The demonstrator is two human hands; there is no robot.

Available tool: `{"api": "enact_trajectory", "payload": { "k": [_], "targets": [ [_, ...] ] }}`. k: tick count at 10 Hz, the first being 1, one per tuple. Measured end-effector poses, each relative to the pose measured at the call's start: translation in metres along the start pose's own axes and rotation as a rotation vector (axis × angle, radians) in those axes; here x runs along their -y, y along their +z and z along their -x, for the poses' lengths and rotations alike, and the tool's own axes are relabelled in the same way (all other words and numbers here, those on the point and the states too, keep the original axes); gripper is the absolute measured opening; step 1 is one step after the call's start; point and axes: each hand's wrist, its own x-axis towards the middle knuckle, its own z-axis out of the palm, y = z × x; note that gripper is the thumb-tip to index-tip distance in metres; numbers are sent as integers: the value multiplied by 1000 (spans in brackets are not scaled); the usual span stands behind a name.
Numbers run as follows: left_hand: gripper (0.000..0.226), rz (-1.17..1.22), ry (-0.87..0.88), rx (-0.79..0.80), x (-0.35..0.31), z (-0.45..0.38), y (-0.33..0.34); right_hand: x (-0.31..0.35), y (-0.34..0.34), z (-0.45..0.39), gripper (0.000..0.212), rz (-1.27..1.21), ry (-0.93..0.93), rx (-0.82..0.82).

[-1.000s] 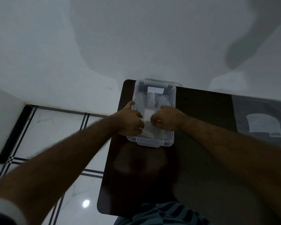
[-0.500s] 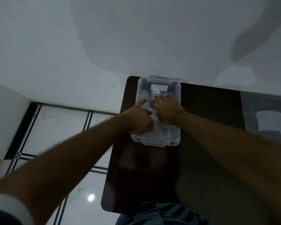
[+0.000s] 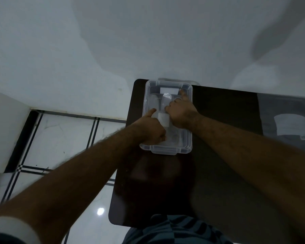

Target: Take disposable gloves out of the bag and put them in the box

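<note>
Your right hand [image 3: 180, 112] has slid from the middle of the clear box [image 3: 188, 138] toward its far end near the top centre of the frame, fingers now spread flat on the thin disposable gloves [image 3: 163, 106] inside, while your left hand [image 3: 151, 129] stays curled into a loose fist at the near left, thumb out, pressing the same pile. That looks like smoothing down gloves already placed; the bag [image 3: 287, 124] lies well apart at the right edge, on the dark table [image 3: 218, 111].
</note>
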Motion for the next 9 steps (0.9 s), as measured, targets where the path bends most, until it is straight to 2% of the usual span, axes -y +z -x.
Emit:
{"api": "enact_trajectory", "payload": {
  "k": [1,3,4,5,6,7,8,9],
  "targets": [
    [44,2,-37,-80,-3,10,-1,1,-3,18,31,27,-21,-71],
    [70,85,-93,15,-10,22,6,15,5,34,26,173,-240,180],
    [66,132,-76,24,-19,33,-6,17,7,34,33,178,-234,261],
    [64,161,-74,-3,-24,44,-11,15,4,39,29,153,-226,224],
    [85,135,-92,-176,-20,48,-7,4,-7,56,19,45,-184,92],
    [91,119,-131,-326,-16,52,-17,-11,-24,81,24,-19,-125,16],
    [85,155,-174,-435,-24,59,-41,-29,-29,105,42,-127,-32,-61],
    [101,173,-258,-516,-37,63,-71,-51,-37,127,61,-344,118,-218]
  ]
}}
